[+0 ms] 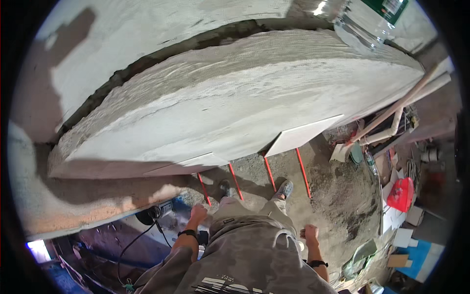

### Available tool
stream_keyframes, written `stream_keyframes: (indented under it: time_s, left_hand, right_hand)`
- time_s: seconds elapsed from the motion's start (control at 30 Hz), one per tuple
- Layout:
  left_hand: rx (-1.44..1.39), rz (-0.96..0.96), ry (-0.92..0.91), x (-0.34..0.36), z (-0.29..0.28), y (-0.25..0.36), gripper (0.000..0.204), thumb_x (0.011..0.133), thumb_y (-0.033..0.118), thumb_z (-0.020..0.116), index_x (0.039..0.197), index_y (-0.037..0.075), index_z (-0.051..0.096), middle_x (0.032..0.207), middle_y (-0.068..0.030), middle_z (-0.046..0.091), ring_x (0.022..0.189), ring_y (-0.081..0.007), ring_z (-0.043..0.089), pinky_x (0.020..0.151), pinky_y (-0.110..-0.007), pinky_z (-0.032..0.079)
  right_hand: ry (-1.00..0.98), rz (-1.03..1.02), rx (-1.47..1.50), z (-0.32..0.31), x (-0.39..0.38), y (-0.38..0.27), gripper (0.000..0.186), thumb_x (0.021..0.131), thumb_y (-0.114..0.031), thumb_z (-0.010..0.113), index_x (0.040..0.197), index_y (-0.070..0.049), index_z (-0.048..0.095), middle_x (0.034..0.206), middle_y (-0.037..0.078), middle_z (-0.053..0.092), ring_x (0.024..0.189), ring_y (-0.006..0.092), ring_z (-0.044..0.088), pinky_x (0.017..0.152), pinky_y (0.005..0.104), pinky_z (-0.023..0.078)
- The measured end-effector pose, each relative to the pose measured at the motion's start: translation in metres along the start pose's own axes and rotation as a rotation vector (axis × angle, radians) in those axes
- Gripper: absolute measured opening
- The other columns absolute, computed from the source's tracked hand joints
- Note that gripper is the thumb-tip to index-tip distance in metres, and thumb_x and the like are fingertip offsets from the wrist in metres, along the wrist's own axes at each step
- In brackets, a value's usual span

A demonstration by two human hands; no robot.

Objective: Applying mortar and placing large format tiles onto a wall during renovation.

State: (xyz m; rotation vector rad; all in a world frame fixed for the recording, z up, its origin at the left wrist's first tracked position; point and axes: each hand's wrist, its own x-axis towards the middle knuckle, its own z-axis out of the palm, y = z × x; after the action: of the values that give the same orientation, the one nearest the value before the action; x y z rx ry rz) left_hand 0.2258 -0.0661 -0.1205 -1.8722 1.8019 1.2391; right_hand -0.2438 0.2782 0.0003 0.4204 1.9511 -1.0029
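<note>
My left hand point(198, 214) hangs beside my left thigh with its fingers curled in, and nothing shows in it. By my right side, my right hand point(309, 232) is also closed, apart from anything around it. In front of me stretches a long pale plastered block point(215, 103) with a rough, ridged top. Two flat white tiles lean at its lower edge, one on the left point(191, 164) and one on the right point(303, 134). Red strips run from the tiles across the floor, such as this strip point(303, 171) by my right foot.
A clear plastic bottle point(362, 29) stands at the block's far right end. A corded black tool point(154, 213) lies to my left. Pipes point(391, 125), a red bag point(400, 194), a blue sheet point(418, 259) and debris crowd the right side. Dirt covers the floor point(338, 210).
</note>
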Motion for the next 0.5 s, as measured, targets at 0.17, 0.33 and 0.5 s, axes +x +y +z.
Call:
stream_keyframes:
  time_s: [0.17,0.33,0.5]
  left_hand:
    - [-0.068,-0.083,0.019,0.014,-0.016,0.051,0.028,0.075,0.021,0.057,0.088,0.002,0.071,0.092,-0.0235,0.068,0.088,-0.0406,0.067,0.079,-0.046,0.052]
    - [-0.071,0.118,-0.024,0.041,-0.026,0.113,0.021,0.076,0.02,0.061,0.08,0.002,0.069,0.068,-0.0168,0.065,0.07,-0.03,0.067,0.064,-0.04,0.051]
    - [-0.161,0.33,-0.227,0.058,-0.011,0.185,0.023,0.083,0.006,0.058,0.062,0.0,0.052,0.058,-0.0044,0.056,0.054,-0.0142,0.057,0.05,-0.033,0.045]
  right_hand:
    - [0.044,0.046,-0.037,-0.002,-0.013,0.019,0.014,0.086,-0.012,0.055,0.085,0.0,0.062,0.066,0.012,0.062,0.048,0.0189,0.058,0.043,0.0326,0.05]
    - [0.105,0.035,0.04,-0.019,-0.009,0.038,0.016,0.086,-0.01,0.055,0.089,0.001,0.065,0.063,0.01,0.062,0.05,0.0171,0.059,0.044,0.0315,0.049]
    - [0.14,0.02,0.061,-0.054,0.018,0.074,0.022,0.087,-0.013,0.056,0.073,0.002,0.065,0.059,0.009,0.063,0.05,0.0162,0.062,0.044,0.0312,0.049]
